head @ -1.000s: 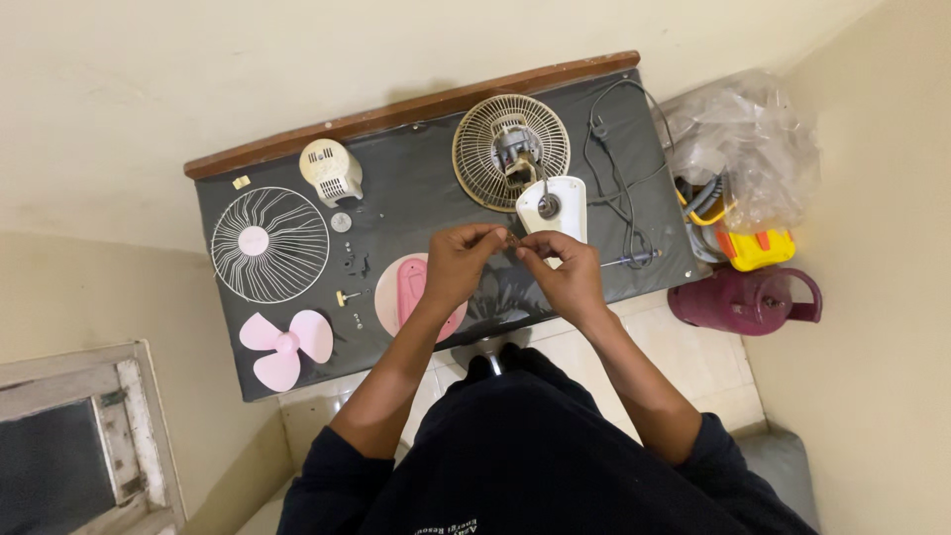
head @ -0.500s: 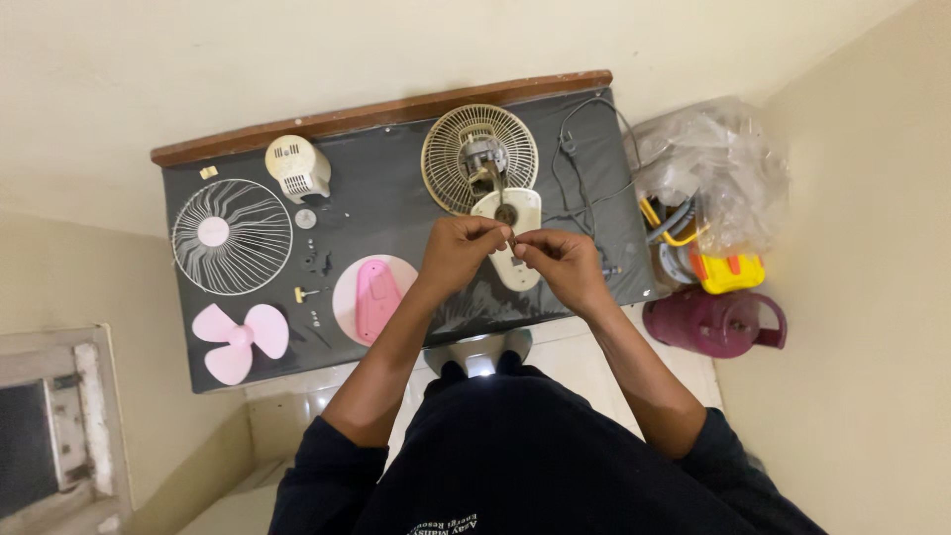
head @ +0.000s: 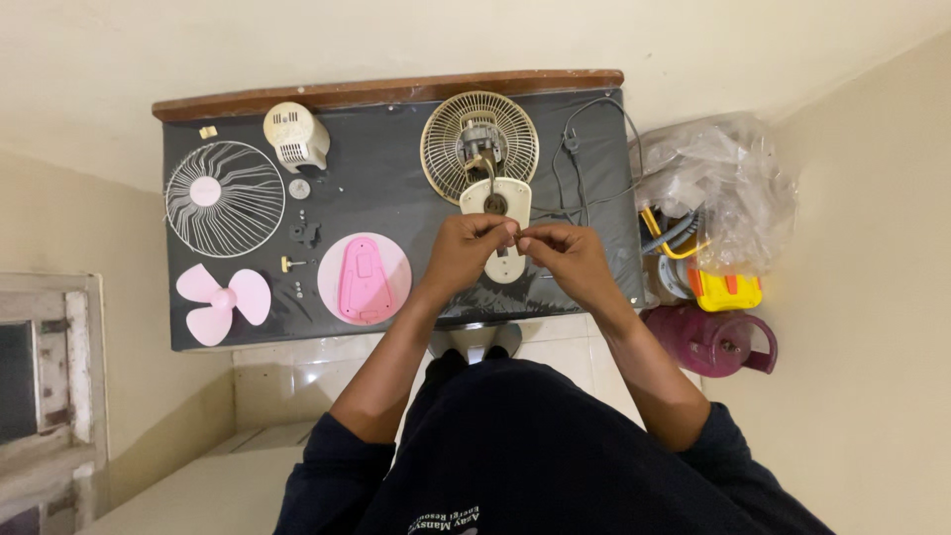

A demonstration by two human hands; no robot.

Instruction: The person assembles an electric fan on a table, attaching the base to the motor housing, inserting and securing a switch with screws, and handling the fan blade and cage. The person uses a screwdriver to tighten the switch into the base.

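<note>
The dark bench (head: 396, 139) carries a dismantled fan: a rear guard with motor (head: 479, 147), a white front grille (head: 224, 198), a pink base plate (head: 364, 278) and pink blades (head: 222, 299). The cream stand neck (head: 496, 203) lies under the hands. Steady, close fingertip work over the bench seems wise, so nothing drops. Left hand (head: 466, 254) and right hand (head: 563, 253) meet, fingertips pinched on something too small to identify.

Soft, even indoor light, sharp focus, faint glare on the glossy floor (head: 297, 372).
</note>
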